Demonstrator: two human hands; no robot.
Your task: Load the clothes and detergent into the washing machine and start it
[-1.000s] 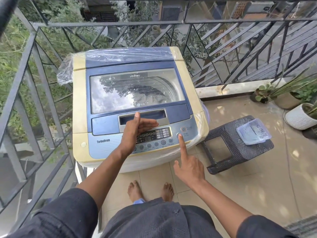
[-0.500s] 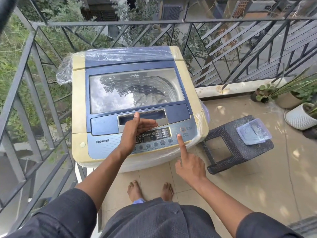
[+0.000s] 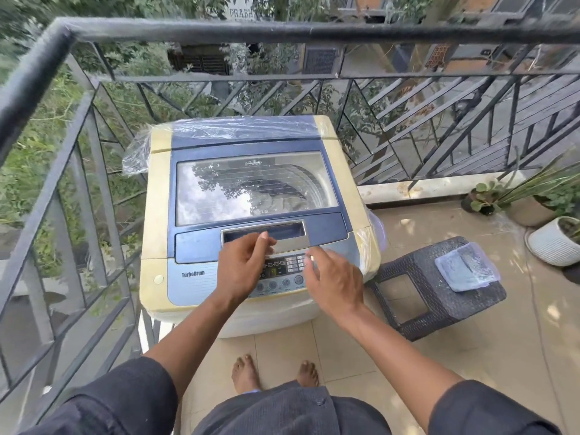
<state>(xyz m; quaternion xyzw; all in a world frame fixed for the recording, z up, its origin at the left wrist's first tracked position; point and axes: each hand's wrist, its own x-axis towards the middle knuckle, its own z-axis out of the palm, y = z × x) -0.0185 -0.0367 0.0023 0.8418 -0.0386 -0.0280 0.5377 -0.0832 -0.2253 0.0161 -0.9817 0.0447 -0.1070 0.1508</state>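
Both hands, left hand and right hand, hover loosely curled, holding nothing; press one start button on the control panel just beyond the fingertips firmly (display already lit).

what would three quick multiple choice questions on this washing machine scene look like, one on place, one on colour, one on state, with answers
1. Where does the clear plastic container sit?
A. on the dark stool
B. on the washer lid
C. on the floor tiles

2. What colour is the washing machine's lid frame?
A. red
B. dark blue
C. green

3. What state is the washing machine lid in?
A. lifted fully open
B. removed
C. closed flat

Answers:
1. A, the container rests on top of the dark stool to the right of the machine.
2. B, a dark blue frame surrounds the glass window, between cream side panels.
3. C, the lid lies flat, with laundry visible through the glass, while the left hand and right hand hover over the control panel.
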